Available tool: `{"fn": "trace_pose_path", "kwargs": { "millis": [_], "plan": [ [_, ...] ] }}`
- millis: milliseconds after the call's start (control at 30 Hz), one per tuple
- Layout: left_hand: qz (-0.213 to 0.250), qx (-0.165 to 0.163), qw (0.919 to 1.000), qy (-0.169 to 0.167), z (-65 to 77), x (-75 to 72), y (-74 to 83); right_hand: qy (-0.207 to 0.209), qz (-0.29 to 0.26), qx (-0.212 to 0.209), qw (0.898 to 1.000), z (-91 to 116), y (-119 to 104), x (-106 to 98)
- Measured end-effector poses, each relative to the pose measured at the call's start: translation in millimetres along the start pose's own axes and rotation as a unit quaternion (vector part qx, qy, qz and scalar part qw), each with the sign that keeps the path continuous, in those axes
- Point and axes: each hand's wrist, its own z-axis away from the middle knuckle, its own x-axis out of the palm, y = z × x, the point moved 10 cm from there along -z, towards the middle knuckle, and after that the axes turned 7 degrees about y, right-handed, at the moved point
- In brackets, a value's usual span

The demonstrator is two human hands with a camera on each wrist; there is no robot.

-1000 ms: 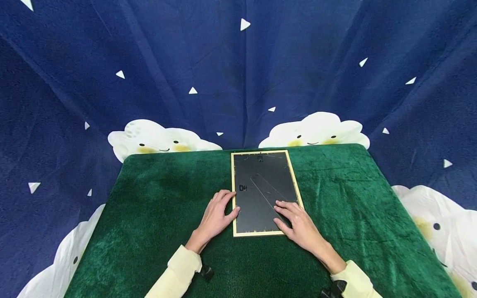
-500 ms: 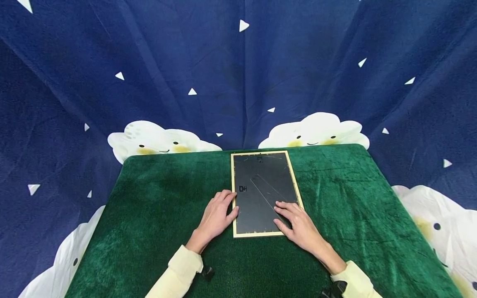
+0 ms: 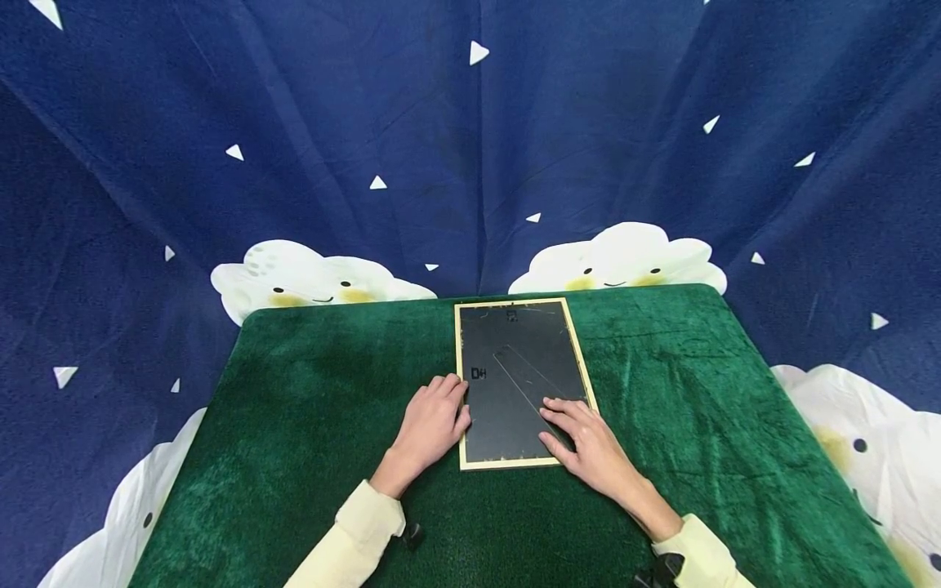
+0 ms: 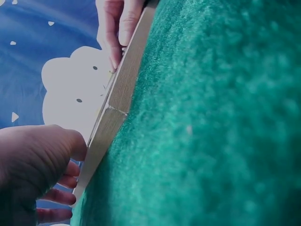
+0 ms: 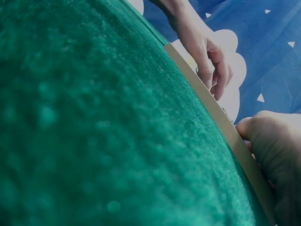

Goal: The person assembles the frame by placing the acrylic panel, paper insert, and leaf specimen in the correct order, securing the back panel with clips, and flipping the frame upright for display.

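A picture frame (image 3: 515, 384) lies face down on the green cloth, its black backboard up inside a pale wood rim. My left hand (image 3: 435, 420) is at the frame's left side, fingers bent and fingertips at the rim; its thumb reaches the board's edge. In the left wrist view, the left hand (image 4: 35, 169) has its thumb close to the frame's wooden side (image 4: 117, 89). My right hand (image 3: 588, 445) rests on the lower right of the backboard with fingers loosely extended. The right wrist view shows the left hand's (image 5: 202, 52) fingertips pointing down at the frame's back.
Green plush cloth (image 3: 323, 392) covers the table under the frame. A blue curtain (image 3: 353, 106) with white clouds and triangles hangs behind and at both sides. Black hangers (image 3: 479, 373) sit on the backboard, and a diagonal stand is outlined on it.
My left hand's fingers have bent more and drawn in at the frame's left rim, with the wrist shifting slightly right. The right hand and the frame have stayed in place.
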Motion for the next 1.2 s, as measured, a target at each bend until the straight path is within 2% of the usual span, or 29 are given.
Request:
{"fn": "trace_pose_path", "kwargs": {
  "millis": [233, 367, 633, 833, 900, 1000, 1100, 1200],
  "plan": [
    [-0.061, 0.015, 0.9980, -0.008, -1.9, 3.3, 8.0, 0.001, -0.005, 0.000, 1.000, 1, 0, -2],
    [-0.089, 0.032, 0.9955, 0.000, -2.8, 3.6, 15.1, 0.001, -0.004, 0.000, 1.000, 1, 0, -3],
    [-0.165, 0.062, 0.9844, 0.003, -5.3, 4.3, 27.6, -0.003, -0.001, 0.003, 1.000, 1, 0, 1],
    [-0.194, 0.056, 0.9795, -0.003, -2.7, 5.3, 32.5, -0.010, -0.006, 0.003, 1.000, 1, -3, 4],
    [-0.184, 0.046, 0.9819, -0.003, -1.3, 3.7, 32.1, -0.010, -0.005, 0.004, 1.000, 1, -3, 4],
    [-0.140, 0.018, 0.9900, -0.006, 2.1, 2.3, 27.7, -0.006, -0.002, 0.004, 1.000, 2, -3, 3],
    [-0.062, -0.030, 0.9976, -0.009, 5.9, 2.7, 17.9, -0.004, 0.000, 0.004, 1.000, 1, -2, 2],
    [0.036, -0.079, 0.9962, -0.013, 10.6, 7.1, 7.7, -0.003, -0.001, 0.007, 1.000, 2, 0, 0]
  ]
}}
